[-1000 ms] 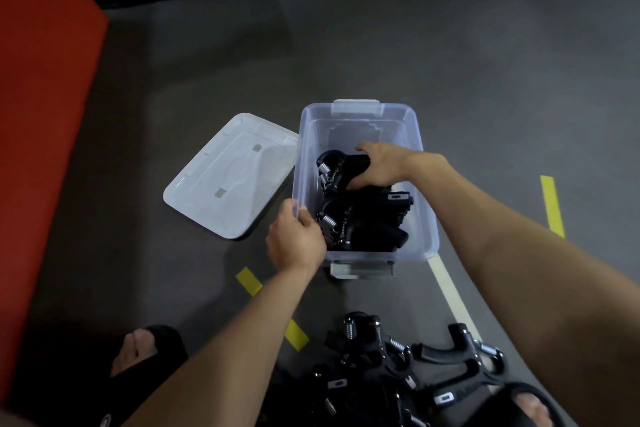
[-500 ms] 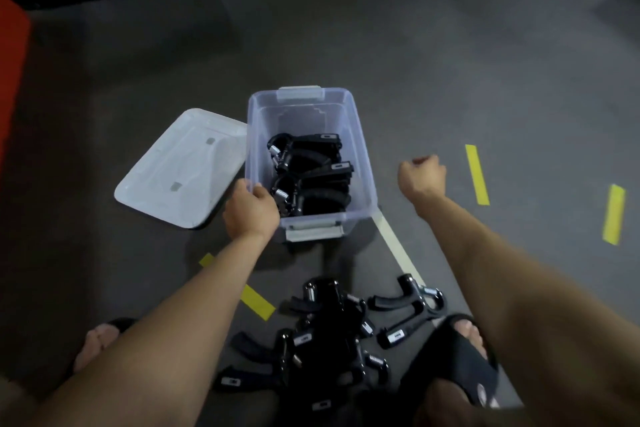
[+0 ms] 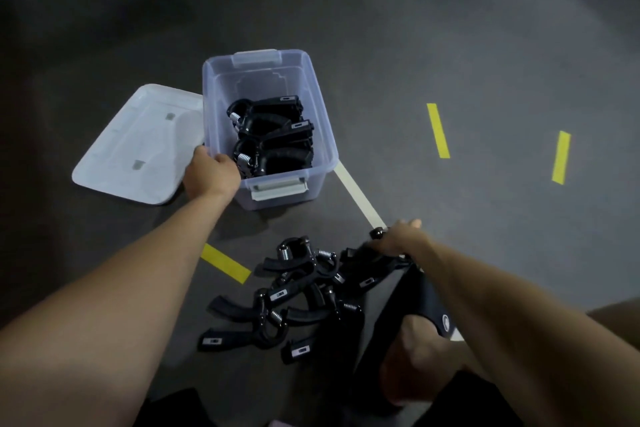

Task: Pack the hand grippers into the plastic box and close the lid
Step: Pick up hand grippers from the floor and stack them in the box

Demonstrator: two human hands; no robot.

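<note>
From the head camera, a clear plastic box (image 3: 322, 135) stands open on the dark grey floor (image 3: 450, 28), and I take it as the landmark. Inside the box lie several black hand grippers (image 3: 273, 135), stacked close together with their metal springs toward the box's left wall. The lid (image 3: 138, 146) lies flat on the floor just left of the box, and its right edge is touching or almost touching the box wall; I cannot tell which.

The left hand (image 3: 210, 172) grips the box at its near left corner. The fingers are curled over the rim, with the fingertips inside, next to the packed grippers.

Nearer to the camera than the box, a loose pile of hand grippers (image 3: 294, 291) lies on the floor, crossing one another at many angles. The right hand (image 3: 398, 239) is at the right end of this pile, nearer than the box and to its right. Its fingers are bent down around the black handle of one gripper there, but the picture is blurred, so how firmly they press I cannot tell.

A pale tape line (image 3: 360, 198) runs on the floor from the box's near right corner toward the right hand. Yellow tape marks (image 3: 438, 130) lie to the right of the box, and another yellow mark (image 3: 225, 262) lies nearer than the box, left of the pile. A foot in a black sandal (image 3: 419, 308) is seen under the right forearm.
</note>
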